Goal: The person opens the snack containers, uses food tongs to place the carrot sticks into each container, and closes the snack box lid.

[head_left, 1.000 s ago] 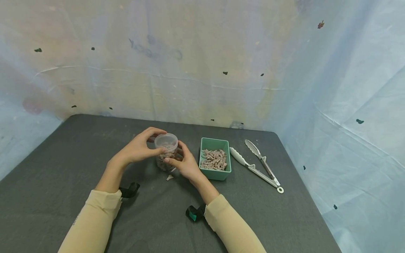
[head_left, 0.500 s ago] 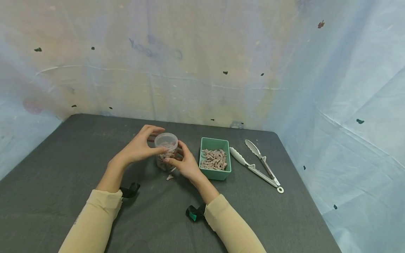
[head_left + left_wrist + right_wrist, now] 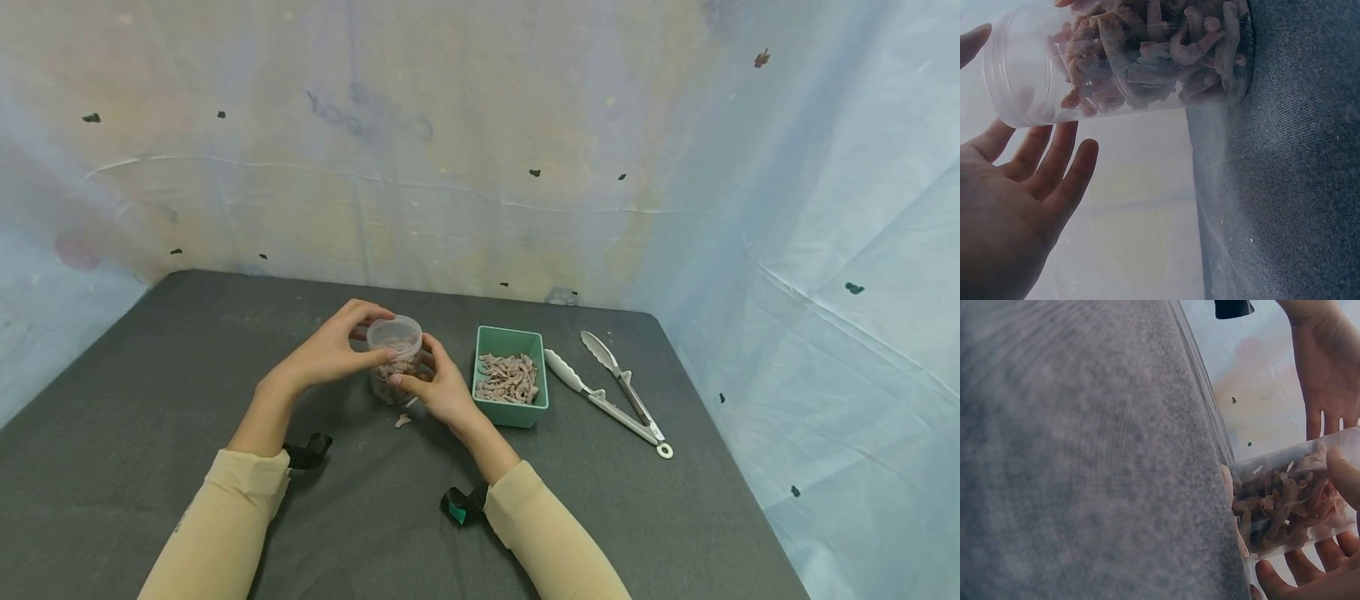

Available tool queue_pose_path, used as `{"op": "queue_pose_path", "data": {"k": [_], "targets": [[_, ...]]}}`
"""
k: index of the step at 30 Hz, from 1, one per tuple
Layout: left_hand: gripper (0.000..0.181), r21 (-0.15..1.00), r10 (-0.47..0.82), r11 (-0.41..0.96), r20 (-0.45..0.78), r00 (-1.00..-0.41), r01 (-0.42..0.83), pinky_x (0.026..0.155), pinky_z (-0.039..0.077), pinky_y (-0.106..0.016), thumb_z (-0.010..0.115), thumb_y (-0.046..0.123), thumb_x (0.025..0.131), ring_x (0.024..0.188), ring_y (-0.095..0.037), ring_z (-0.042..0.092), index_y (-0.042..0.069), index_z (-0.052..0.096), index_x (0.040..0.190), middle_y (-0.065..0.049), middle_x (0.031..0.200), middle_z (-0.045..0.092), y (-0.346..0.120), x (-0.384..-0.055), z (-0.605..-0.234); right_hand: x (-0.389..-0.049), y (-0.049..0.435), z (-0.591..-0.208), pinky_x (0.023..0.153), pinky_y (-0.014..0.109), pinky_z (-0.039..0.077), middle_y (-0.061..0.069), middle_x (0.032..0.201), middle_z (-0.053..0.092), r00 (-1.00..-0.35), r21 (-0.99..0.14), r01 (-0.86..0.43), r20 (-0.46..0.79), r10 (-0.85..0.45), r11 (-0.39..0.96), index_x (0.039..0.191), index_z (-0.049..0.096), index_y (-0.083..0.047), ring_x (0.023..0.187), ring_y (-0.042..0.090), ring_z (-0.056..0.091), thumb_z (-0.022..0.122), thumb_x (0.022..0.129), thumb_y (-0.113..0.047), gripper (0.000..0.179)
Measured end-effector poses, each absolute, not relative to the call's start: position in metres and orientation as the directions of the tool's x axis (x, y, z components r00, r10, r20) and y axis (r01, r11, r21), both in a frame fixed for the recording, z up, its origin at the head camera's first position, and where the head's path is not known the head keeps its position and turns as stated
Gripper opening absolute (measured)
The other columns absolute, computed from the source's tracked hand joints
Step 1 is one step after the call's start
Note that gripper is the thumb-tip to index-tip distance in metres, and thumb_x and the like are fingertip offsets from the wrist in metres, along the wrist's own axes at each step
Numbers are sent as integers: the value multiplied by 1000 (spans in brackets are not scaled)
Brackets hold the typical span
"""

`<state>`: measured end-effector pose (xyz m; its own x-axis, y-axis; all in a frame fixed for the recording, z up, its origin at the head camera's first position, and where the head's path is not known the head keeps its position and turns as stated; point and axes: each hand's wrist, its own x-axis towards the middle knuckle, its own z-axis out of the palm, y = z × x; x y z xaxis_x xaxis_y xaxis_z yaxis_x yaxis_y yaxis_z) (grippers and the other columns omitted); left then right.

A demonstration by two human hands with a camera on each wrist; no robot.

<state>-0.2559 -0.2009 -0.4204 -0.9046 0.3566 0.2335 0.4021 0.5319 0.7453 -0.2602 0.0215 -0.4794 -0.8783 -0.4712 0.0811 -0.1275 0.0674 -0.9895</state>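
Observation:
A clear plastic jar (image 3: 1147,56) with a round translucent lid (image 3: 393,330) stands upright on the dark table. Wrinkled, brownish-pink strips fill much of it. My right hand (image 3: 444,388) grips the jar's body from the right, thumb in front and fingers behind. On the left, my left hand (image 3: 328,350) spans the lid, its thumb at the near edge and its fingertips at the far edge. In the left wrist view, the fingers (image 3: 1060,153) of that hand reach the lid's side. A pale strip (image 3: 402,421) lies on the table by the jar's base.
Right of the jar is a green rectangular tub (image 3: 512,414) holding more strips (image 3: 510,379). Beyond it, white-handled tongs (image 3: 618,414) lie spread on the table. A plastic sheet (image 3: 450,192) hangs behind the table's back edge.
Half a second ago the left hand's fingers were spread away from the lid; now they are back at its edge. The right hand and jar have stayed put.

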Motion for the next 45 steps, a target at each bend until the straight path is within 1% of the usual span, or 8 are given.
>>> {"op": "queue_pose_path", "data": {"k": [9,14,17,20,26,38,45], "targets": [[55,748,393,520,219,-893,413,108,40,-63,71,18,101,131,-40,47,5,49,150,-19,148,46,-203,-253,-420,-259,21,-480,110,48,47,9,160,42,-881,-988,-130,79,-466,78,164,30,-22,142,30,48,73,101,-18,76],[60,742,369,526,241,-898,416,107,41,-64,76,17,98,132,-40,45,2,49,149,-19,151,41,-201,-254,-421,-259,21,-481,110,48,47,10,159,42,-882,-988,-128,75,-465,83,163,30,-21,142,31,49,72,101,-19,75],[64,741,341,535,250,-906,406,108,41,-63,81,19,94,130,-39,45,2,51,148,-19,148,40,-200,-255,-421,-259,21,-481,110,47,47,10,159,42,-880,-988,-132,82,-468,75,163,31,-21,142,31,49,72,101,-17,75],[64,736,329,547,248,-911,398,109,41,-61,83,21,92,127,-37,46,2,53,146,-19,142,41,-200,-254,-421,-260,21,-482,110,47,48,10,159,42,-878,-989,-133,84,-472,71,163,31,-20,142,30,48,72,101,-16,74],[61,726,330,563,241,-913,395,108,42,-61,83,22,92,126,-37,46,3,55,143,-18,138,43,-200,-255,-422,-260,22,-482,109,47,48,10,160,42,-876,-989,-129,78,-476,75,163,30,-21,142,31,49,72,101,-18,74],[61,727,343,558,237,-909,400,107,43,-62,82,21,93,131,-39,48,1,56,145,-18,147,43,-201,-253,-416,-259,21,-480,111,47,46,9,160,42,-880,-987,-130,74,-469,89,164,29,-20,143,30,48,71,102,-19,76],[60,737,345,539,248,-905,408,107,43,-63,81,19,94,128,-38,48,1,55,145,-18,143,45,-200,-252,-415,-260,21,-479,110,48,47,9,159,42,-880,-989,-127,74,-470,82,164,30,-21,142,30,49,72,101,-19,76]]}}
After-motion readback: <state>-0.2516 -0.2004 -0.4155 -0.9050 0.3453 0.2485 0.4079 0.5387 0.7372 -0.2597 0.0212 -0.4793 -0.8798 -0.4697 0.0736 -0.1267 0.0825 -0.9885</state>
